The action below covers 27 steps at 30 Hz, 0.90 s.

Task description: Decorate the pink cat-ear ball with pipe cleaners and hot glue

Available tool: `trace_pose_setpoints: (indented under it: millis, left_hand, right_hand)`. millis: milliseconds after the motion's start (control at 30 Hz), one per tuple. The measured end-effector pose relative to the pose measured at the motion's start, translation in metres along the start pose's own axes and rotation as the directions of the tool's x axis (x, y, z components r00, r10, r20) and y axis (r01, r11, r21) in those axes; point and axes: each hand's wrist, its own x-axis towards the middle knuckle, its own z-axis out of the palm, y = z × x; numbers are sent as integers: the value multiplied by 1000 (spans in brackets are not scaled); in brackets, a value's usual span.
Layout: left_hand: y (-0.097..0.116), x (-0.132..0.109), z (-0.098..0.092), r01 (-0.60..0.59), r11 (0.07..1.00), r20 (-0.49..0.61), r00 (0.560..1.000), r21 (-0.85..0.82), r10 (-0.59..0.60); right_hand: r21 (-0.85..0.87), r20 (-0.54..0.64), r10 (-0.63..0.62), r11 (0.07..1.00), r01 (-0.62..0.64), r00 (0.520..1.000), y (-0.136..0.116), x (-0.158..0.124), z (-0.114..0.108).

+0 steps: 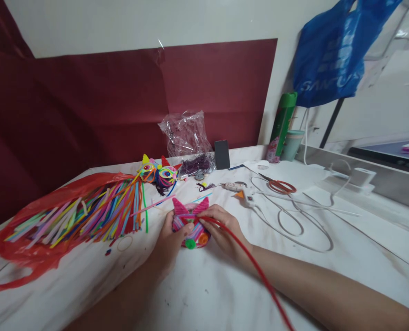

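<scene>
My left hand (171, 236) is wrapped round the left side of a colourful pipe-cleaner animal head (191, 220), its thumb over the front. The head has two pink pointed ears at the top, with green (190, 243) and orange coils at its lower edge. My right hand (223, 230) pinches a long red pipe cleaner (249, 257) against the head's right side. The red strand runs from those fingers down past my right forearm to the bottom edge. What the right fingertips touch beneath the strand is partly hidden.
Many pipe cleaners (97, 214) lie on a red plastic bag (52, 259) at the left. Two finished-looking heads (167, 174) stand behind. Scissors (282, 185), pliers (234, 186) and a white cable (314, 248) lie right. A phone (222, 155) and green can (282, 126) stand at the back.
</scene>
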Motion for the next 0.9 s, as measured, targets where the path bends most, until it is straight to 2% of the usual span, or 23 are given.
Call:
trace_pose_setpoints:
  millis: [133,200,333,400,467,533,600,667,733,833,900]
  left_hand:
    - [-1,-1,0,8,998,3,1000,63,-8]
    - [1,-2,2,15,994,-11,1000,110,-14]
    - [4,-3,7,-28,975,-97,994,223,51]
    - [4,-2,9,-100,968,-117,985,232,130]
    - [4,-2,10,-158,957,-150,969,243,198]
    - [4,-1,9,-153,950,-175,963,271,204]
    - [4,-1,8,-86,958,-171,976,274,136]
    - [4,0,5,-24,973,-147,987,229,59]
    - [4,2,3,-15,990,-104,994,140,30]
    - [2,4,0,-34,998,-63,997,47,37]
    - [1,5,-1,-33,999,-56,998,29,34]
  right_hand:
    - [-143,49,-124,981,130,991,1,2,-3]
    - [-284,106,-218,928,240,970,1,3,-6]
    - [-572,317,-332,680,458,888,-4,7,-12]
    - [-659,376,-336,559,504,864,-7,8,-13]
    - [-697,396,-328,501,513,858,-10,8,-13]
    - [-680,382,-321,538,499,867,-11,8,-13]
    - [-596,320,-294,677,433,901,-8,6,-12]
    - [-454,223,-203,844,286,953,-4,4,-11]
    - [-313,130,-73,943,111,989,0,3,-9]
    - [-194,58,68,979,-56,996,2,2,-6]
    - [-167,55,90,983,-79,994,1,1,-5]
